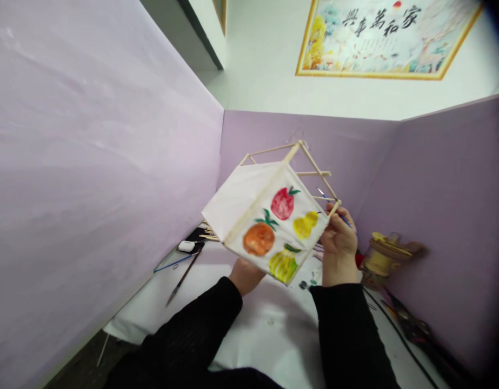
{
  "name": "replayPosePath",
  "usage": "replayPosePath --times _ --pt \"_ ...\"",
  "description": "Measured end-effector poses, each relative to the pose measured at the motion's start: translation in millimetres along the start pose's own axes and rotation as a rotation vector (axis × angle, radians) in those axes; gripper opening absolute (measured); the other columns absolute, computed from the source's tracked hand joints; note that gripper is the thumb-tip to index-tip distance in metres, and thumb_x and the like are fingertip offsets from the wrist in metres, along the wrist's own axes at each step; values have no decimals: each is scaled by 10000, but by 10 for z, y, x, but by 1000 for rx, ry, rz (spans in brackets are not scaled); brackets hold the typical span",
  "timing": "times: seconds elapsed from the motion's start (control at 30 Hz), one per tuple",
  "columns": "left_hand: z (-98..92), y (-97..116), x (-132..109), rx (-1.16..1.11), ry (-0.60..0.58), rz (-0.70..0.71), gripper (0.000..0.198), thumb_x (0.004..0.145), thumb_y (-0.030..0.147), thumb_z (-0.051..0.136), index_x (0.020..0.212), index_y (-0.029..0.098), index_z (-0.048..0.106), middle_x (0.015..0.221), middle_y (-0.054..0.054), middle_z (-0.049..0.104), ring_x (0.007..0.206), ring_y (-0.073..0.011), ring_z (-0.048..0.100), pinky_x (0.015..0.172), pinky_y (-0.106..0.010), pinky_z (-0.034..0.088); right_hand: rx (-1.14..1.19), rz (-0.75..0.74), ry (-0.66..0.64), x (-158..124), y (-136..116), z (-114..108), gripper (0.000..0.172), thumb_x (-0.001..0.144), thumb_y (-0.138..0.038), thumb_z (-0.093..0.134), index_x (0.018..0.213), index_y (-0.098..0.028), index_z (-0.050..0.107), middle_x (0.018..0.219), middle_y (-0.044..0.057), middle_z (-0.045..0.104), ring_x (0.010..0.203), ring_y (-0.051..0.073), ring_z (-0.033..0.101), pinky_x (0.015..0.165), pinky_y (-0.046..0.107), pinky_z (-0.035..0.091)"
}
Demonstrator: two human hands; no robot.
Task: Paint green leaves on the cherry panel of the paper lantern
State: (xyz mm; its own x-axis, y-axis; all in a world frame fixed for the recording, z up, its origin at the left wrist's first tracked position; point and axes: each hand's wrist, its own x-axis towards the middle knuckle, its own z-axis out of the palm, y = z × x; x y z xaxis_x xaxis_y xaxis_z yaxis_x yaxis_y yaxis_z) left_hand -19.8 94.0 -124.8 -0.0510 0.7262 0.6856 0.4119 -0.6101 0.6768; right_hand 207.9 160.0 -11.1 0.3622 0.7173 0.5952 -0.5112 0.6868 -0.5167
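A box-shaped lantern with a wooden-stick frame and white panels is held up tilted above the table. Its near panel bears a painted red fruit, a yellow pear, an orange fruit and bananas. My left hand supports the lantern from below, its fingers hidden behind the panel. At the lantern's right corner, my right hand has its fingers closed around a thin blue paintbrush and lies against the frame. The brush's pale tip points up and left behind the sticks.
A white cloth covers the table. On the left lie a dark-handled brush, a white case and several wooden sticks. A yellow-brown container stands at right. Purple partitions enclose the table.
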Motion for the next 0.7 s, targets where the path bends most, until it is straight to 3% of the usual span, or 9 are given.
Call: replayPosePath --times 0.07,0.13,0.27,0.4,0.53,0.7 --pt "-84 40 -10 70 -145 129 232 813 416 544 904 252 681 929 -105 701 967 -261 647 900 -410 497 -50 -36 -45 -59 -127 154 201 630 -246 729 793 -222 613 922 5 709 802 161 673 740 350 550" --pt "-138 70 -29 168 -191 205 262 857 396 482 946 236 669 908 -115 695 943 -251 641 879 -395 500 -114 -66 -113 -153 -240 329 198 696 -322 710 833 -219 612 974 32 703 931 189 670 836 389 537" --pt "-119 112 -87 208 -103 146 313 912 391 403 867 195 642 775 -103 651 775 -222 621 750 -340 500 -329 -149 -184 -379 -296 633 228 810 -421 634 890 -212 594 1145 77 658 1132 200 599 956 389 483" --pt "-47 106 -124 172 -79 85 321 898 422 430 702 199 551 666 -57 568 642 -183 541 622 -300 443 -462 -157 -287 -522 -227 786 308 851 -504 570 951 -212 564 1297 112 570 1097 214 622 975 417 461" --pt "-51 62 -110 84 -56 19 283 898 425 436 767 196 540 686 -29 551 623 -162 505 603 -287 409 -556 -205 -253 -497 -228 756 348 869 -542 520 969 -210 550 1296 117 563 1100 209 616 984 410 440" --pt "-128 42 -91 105 -97 49 337 900 462 419 742 200 559 688 -49 579 654 -179 536 648 -308 426 -711 -137 -41 -238 0 435 417 876 -602 414 949 -207 524 1181 101 616 1052 188 618 864 338 474"
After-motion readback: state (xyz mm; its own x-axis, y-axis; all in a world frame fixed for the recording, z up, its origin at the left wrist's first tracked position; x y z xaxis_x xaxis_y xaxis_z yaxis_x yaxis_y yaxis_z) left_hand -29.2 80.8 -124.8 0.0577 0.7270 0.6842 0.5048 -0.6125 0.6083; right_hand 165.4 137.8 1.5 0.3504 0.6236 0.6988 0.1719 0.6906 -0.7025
